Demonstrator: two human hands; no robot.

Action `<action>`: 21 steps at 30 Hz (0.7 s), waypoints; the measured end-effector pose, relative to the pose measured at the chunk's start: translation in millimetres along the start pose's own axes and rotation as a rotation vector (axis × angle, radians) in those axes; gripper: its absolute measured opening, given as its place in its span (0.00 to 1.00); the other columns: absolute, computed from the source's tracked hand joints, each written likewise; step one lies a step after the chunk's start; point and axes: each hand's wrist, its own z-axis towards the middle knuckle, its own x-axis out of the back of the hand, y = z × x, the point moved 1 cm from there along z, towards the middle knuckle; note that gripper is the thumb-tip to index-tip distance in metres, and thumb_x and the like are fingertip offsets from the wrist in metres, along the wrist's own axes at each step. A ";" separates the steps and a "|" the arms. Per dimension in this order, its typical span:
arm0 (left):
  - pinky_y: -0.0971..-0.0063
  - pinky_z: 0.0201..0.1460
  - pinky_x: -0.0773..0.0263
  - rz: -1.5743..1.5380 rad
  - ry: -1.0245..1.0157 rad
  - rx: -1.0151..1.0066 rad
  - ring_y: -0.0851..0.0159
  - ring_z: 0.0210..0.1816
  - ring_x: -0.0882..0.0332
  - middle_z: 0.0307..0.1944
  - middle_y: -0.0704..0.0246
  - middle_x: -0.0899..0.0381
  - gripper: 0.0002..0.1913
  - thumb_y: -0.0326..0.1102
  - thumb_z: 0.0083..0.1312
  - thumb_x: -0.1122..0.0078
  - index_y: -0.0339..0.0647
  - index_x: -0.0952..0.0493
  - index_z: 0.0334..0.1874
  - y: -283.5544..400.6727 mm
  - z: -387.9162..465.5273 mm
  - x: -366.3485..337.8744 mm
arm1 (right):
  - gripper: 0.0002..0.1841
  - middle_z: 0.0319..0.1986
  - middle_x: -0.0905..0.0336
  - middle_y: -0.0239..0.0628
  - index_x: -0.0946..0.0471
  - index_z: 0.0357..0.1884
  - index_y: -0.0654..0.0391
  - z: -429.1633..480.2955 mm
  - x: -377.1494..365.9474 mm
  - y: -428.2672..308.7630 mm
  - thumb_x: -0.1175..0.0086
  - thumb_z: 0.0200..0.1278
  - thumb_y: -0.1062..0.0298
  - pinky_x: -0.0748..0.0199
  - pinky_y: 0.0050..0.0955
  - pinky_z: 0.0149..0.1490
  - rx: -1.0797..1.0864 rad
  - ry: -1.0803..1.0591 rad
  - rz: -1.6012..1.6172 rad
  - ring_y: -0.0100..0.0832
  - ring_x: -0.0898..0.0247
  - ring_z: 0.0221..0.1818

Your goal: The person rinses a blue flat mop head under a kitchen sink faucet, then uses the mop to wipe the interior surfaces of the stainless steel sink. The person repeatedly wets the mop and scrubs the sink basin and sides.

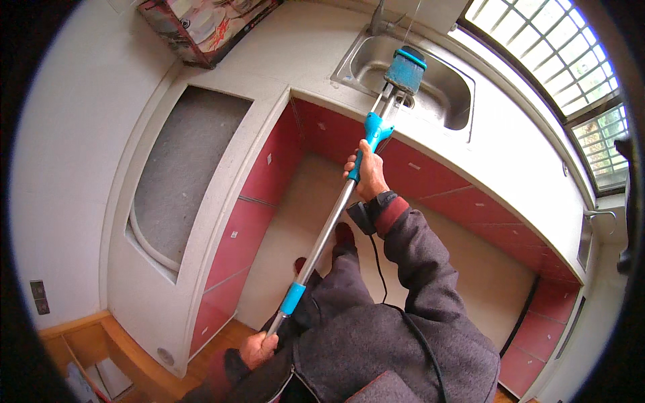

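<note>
A sponge mop runs diagonally across the view, with a long metal pole (322,237) and blue plastic fittings. My right hand (370,169) is wrapped around its blue grip (373,132), below the forked metal rods. The lower end of the pole is in my left hand (259,348), just under a blue collar (293,299). At the far end, the blue mop head (405,70) with its dark sponge is over the stainless steel sink (458,98). Whether the head touches the basin is hard to tell. Part of the drain shows beside the rods.
A pale countertop (509,166) curves around me above red cabinet fronts (428,166). On the left is a rectangular cutout (186,171) in the counter. A printed cardboard box (211,30) stands at the back left, near the faucet (377,17). A barred window (549,50) is at right.
</note>
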 end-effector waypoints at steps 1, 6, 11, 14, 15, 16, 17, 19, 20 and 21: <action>0.70 0.28 0.33 -0.016 -0.007 -0.007 0.67 0.22 0.29 0.18 0.68 0.29 0.25 0.55 0.70 0.56 0.38 0.28 0.27 1.0 4.5 -1.6 | 0.15 0.22 0.35 0.32 0.36 0.35 0.52 2.1 0.2 -2.8 0.48 0.65 0.52 0.31 0.31 0.22 0.004 0.002 -0.015 0.27 0.35 0.18; 0.72 0.28 0.34 -0.011 -0.016 -0.053 0.69 0.22 0.31 0.18 0.70 0.30 0.24 0.54 0.70 0.57 0.39 0.28 0.28 -1.2 23.9 -6.9 | 0.14 0.21 0.35 0.29 0.36 0.34 0.50 16.8 3.9 -10.2 0.50 0.66 0.51 0.33 0.29 0.23 -0.002 0.018 -0.024 0.25 0.37 0.19; 0.72 0.28 0.34 0.006 -0.031 0.028 0.69 0.22 0.31 0.18 0.70 0.30 0.24 0.53 0.70 0.57 0.38 0.28 0.28 -3.2 35.3 -12.4 | 0.15 0.21 0.35 0.30 0.35 0.35 0.52 20.6 6.0 -13.2 0.49 0.65 0.51 0.32 0.31 0.23 0.042 0.048 -0.086 0.27 0.36 0.18; 0.72 0.29 0.34 0.036 -0.016 0.047 0.69 0.22 0.31 0.19 0.70 0.30 0.24 0.54 0.70 0.57 0.38 0.27 0.28 -1.2 33.0 -16.1 | 0.16 0.21 0.35 0.30 0.36 0.35 0.51 17.0 7.3 -15.0 0.49 0.65 0.50 0.32 0.29 0.23 0.015 0.017 -0.091 0.26 0.36 0.18; 0.72 0.29 0.34 0.018 -0.023 0.034 0.69 0.23 0.31 0.19 0.70 0.30 0.24 0.54 0.70 0.57 0.39 0.27 0.28 -0.9 33.7 -17.5 | 0.16 0.21 0.35 0.30 0.36 0.34 0.51 17.6 7.8 -16.5 0.49 0.65 0.50 0.32 0.29 0.23 0.020 0.026 -0.090 0.26 0.36 0.18; 0.72 0.29 0.34 -0.004 -0.018 0.037 0.70 0.23 0.31 0.19 0.70 0.30 0.24 0.54 0.70 0.57 0.39 0.27 0.28 -0.6 33.7 -19.9 | 0.16 0.21 0.35 0.30 0.36 0.34 0.51 17.9 8.3 -18.3 0.49 0.65 0.50 0.32 0.29 0.23 0.014 0.022 -0.085 0.25 0.36 0.18; 0.73 0.29 0.34 -0.025 -0.002 0.011 0.70 0.23 0.31 0.19 0.71 0.29 0.24 0.54 0.70 0.57 0.39 0.27 0.28 -0.9 35.7 -21.2 | 0.16 0.21 0.35 0.30 0.36 0.34 0.51 19.9 8.3 -19.2 0.49 0.65 0.49 0.32 0.29 0.22 0.008 0.002 -0.082 0.25 0.36 0.18; 0.73 0.28 0.34 -0.041 -0.025 0.021 0.70 0.23 0.31 0.19 0.72 0.29 0.23 0.54 0.70 0.56 0.40 0.27 0.28 -2.8 42.0 -26.1 | 0.16 0.21 0.35 0.30 0.36 0.34 0.50 24.4 9.6 -21.3 0.49 0.65 0.49 0.33 0.29 0.22 0.007 0.014 -0.084 0.25 0.37 0.18; 0.73 0.28 0.34 -0.042 -0.030 0.018 0.70 0.23 0.31 0.20 0.72 0.29 0.23 0.54 0.70 0.56 0.40 0.27 0.28 -3.3 43.8 -28.0 | 0.16 0.21 0.35 0.30 0.36 0.34 0.50 26.0 10.5 -21.5 0.49 0.65 0.49 0.33 0.29 0.22 -0.001 0.018 -0.082 0.25 0.37 0.18; 0.73 0.28 0.35 -0.066 -0.029 0.024 0.71 0.23 0.31 0.19 0.72 0.30 0.23 0.54 0.70 0.56 0.40 0.27 0.27 -3.9 46.0 -28.5 | 0.16 0.21 0.35 0.30 0.36 0.34 0.50 28.0 11.6 -20.8 0.49 0.65 0.49 0.33 0.29 0.22 -0.010 0.026 -0.079 0.25 0.37 0.18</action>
